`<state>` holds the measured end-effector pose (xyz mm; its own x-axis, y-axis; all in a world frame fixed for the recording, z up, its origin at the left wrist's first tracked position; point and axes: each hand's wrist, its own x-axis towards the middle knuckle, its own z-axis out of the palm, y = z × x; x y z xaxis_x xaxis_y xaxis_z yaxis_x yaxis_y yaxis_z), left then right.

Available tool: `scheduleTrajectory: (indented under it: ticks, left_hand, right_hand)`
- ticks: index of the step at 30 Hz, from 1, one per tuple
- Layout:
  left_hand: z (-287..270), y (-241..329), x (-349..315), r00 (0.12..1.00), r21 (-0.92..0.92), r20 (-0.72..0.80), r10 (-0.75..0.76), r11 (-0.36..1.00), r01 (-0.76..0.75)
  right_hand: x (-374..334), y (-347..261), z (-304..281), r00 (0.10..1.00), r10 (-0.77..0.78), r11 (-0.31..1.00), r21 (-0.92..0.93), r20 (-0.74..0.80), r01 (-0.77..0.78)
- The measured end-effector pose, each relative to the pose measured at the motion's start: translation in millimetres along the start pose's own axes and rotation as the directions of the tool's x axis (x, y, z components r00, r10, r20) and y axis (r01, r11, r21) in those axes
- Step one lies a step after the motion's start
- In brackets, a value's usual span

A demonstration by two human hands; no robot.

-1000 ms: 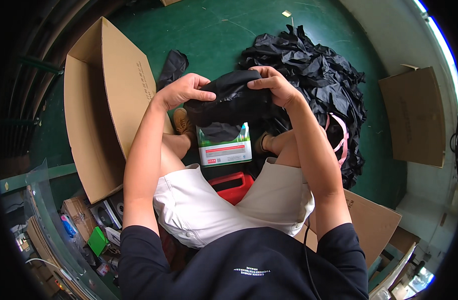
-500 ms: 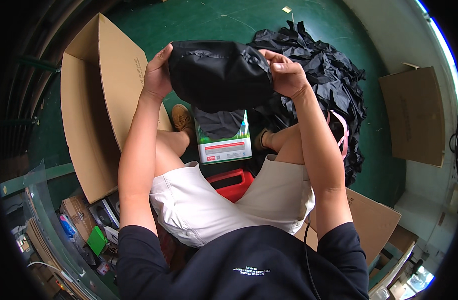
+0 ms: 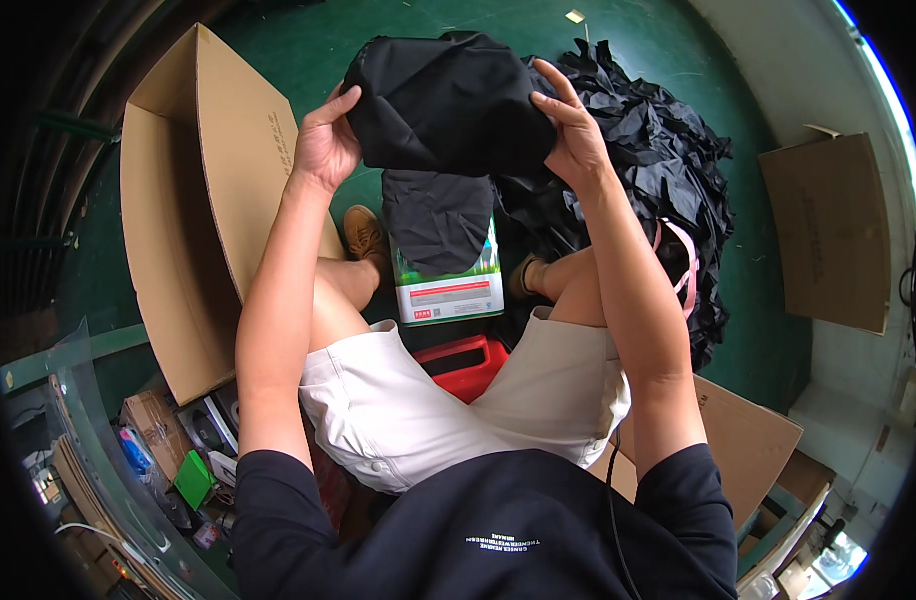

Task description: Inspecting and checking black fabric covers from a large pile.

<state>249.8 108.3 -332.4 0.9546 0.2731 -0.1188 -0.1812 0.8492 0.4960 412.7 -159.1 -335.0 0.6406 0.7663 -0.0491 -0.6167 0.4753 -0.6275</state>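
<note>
Between my two hands a piece of black fabric [image 3: 453,105], perhaps a sewn pouch, is held up and spread wide. My left hand [image 3: 328,140] grips its left edge, thumb on the near side. The right edge is in my right hand [image 3: 575,130], with the thumb pressed against the cloth and the other fingers partly hidden. Just below, another black cloth piece [image 3: 440,220] lies flat on a white and green box [image 3: 450,303] between my feet. Right of it spreads a big heap of black fabric pieces [image 3: 658,150].
A tall open cardboard box [image 3: 248,150] stands at my left. Under me is a red plastic stool [image 3: 465,365]. A pink strap [image 3: 686,265] lies by the heap. Another cardboard box [image 3: 828,235] leans at the right wall, and a carton [image 3: 738,440] sits behind my right arm.
Both hands have moved up and away with the black fabric. Its surface has turned, now looking flatter, and more of the cloth on the box shows.
</note>
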Motion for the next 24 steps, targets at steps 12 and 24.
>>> scheduleTrajectory:
  ticks: [12,24]
  left_hand:
    - [12,-23,12,0.967,0.080,-0.239,0.083,0.995,-0.066]
    - [-3,-26,28,0.875,0.180,-0.426,0.229,0.969,-0.166]
  right_hand:
    - [13,9,-2,0.974,-0.038,0.997,0.052,-0.224,0.050]
    - [18,22,-4,0.899,-0.203,0.948,-0.309,-0.387,0.080]
